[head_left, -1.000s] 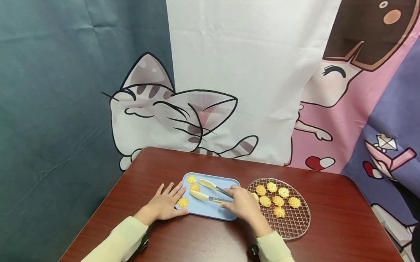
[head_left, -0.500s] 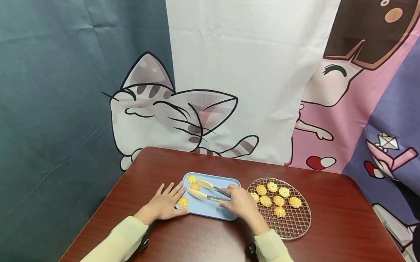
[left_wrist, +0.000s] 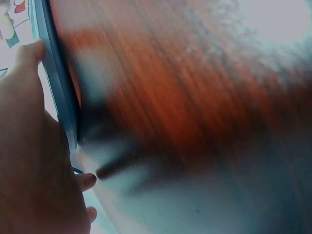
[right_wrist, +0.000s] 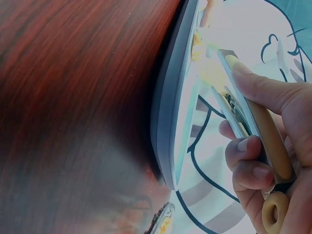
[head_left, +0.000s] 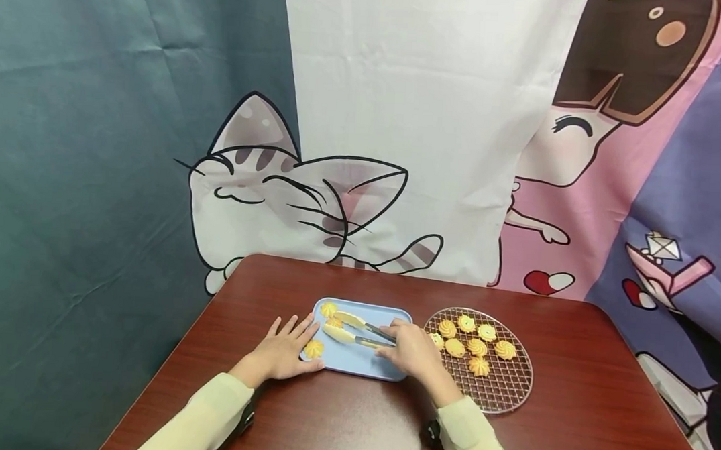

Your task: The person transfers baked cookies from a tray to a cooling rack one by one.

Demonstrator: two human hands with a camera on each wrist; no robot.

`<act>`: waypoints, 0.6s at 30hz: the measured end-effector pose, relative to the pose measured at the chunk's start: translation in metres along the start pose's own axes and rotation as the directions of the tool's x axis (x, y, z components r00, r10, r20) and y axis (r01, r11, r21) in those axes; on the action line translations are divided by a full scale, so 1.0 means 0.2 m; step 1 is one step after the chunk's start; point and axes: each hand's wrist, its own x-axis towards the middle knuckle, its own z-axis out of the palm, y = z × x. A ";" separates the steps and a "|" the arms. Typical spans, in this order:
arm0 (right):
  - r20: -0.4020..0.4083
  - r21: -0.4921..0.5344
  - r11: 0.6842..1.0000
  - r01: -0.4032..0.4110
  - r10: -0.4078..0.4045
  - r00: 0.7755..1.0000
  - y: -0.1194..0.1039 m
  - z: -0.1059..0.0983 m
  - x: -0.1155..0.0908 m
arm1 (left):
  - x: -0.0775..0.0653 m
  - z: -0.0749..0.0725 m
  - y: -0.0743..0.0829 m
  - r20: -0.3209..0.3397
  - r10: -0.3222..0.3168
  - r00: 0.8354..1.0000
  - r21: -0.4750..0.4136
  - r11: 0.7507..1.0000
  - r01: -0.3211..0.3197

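My right hand (head_left: 417, 351) grips a pair of tongs (head_left: 339, 333) with pale yellow tips, held over the blue tray (head_left: 354, 363). The tips are spread, with a piped cookie (head_left: 335, 323) between them; whether they touch it I cannot tell. In the right wrist view, thumb and curled fingers wrap the tongs' handles (right_wrist: 267, 136). Another cookie (head_left: 328, 309) lies at the tray's far left corner, a third (head_left: 314, 348) near its front left. My left hand (head_left: 282, 350) rests at the tray's left edge with straight, spread fingers; in the left wrist view its thumb (left_wrist: 31, 52) touches the rim.
To the right of the tray, a round wire rack (head_left: 504, 394) carries several piped cookies. Both stand on a reddish-brown table (head_left: 340, 419). Printed cloth (head_left: 425, 120) hangs behind the table's far edge.
The tongs have shifted slightly left, and their tips now straddle the middle cookie on the tray. My right hand moved a little left with them. My left hand has stayed put.
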 end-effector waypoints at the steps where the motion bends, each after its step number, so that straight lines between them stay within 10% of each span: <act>1: -0.003 0.001 1.000 0.002 -0.002 1.000 0.00 0.00 0.00 | 0.00 0.00 0.00 0.000 0.000 1.000 0.003 1.000 0.000; 18: -0.042 -0.001 1.000 -0.011 0.011 0.999 0.05 -0.12 -0.12 | 0.00 0.01 0.00 -0.007 0.012 1.000 -0.006 1.000 -0.012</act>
